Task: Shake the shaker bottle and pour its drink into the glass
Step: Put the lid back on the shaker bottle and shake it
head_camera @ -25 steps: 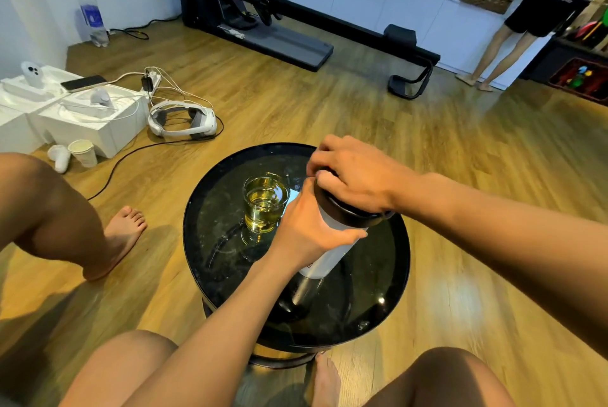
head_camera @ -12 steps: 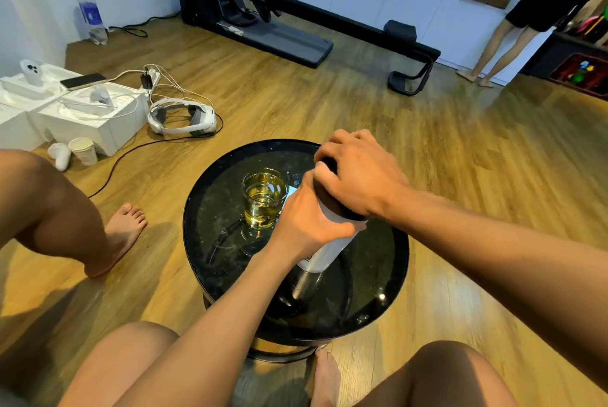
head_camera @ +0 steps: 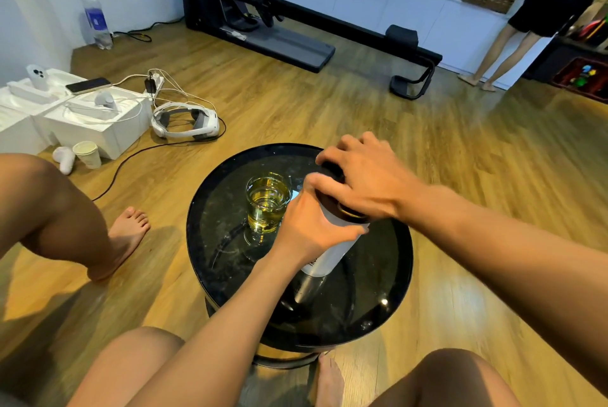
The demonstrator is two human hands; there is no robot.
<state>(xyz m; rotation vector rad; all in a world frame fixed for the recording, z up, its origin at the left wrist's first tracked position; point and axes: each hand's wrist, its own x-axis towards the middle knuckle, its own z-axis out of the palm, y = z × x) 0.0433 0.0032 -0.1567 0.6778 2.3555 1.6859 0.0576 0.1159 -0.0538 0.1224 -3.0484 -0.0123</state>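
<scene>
left hand (head_camera: 312, 225): you have it wrapped round the upper part of the bottle (head_camera: 329, 258), thumb across the near side and fingers curled out of sight behind it. It is a full, closed grip.
right hand (head_camera: 365, 183): it sits on top of the lid (head_camera: 330, 201), fingers curled down over the far edge and thumb on the near side, so you are clasping the lid from above.
bottle: the body is white and leans with its top towards the far right. Its base is down at the table (head_camera: 378, 275), just right of the glass (head_camera: 268, 202).
lid: it is black and on the bottle's mouth, with a gold ring showing at its lower edge. You cannot tell whether it is screwed tight.
glass: it stands upright on the table, left of your left hand and close to its knuckles, and holds yellow drink. Whether hand and glass touch cannot be told.
table: it is round, black and glossy, between your knees, and it mirrors the glass and bottle.
floor, left: there are a white headset (head_camera: 187, 120) with cables, white boxes (head_camera: 92, 123) with a phone (head_camera: 88, 85) on top, and a cup (head_camera: 88, 154).
others: a bare leg (head_camera: 56, 209) is at the left, and a person (head_camera: 506, 45) stands far right.
</scene>
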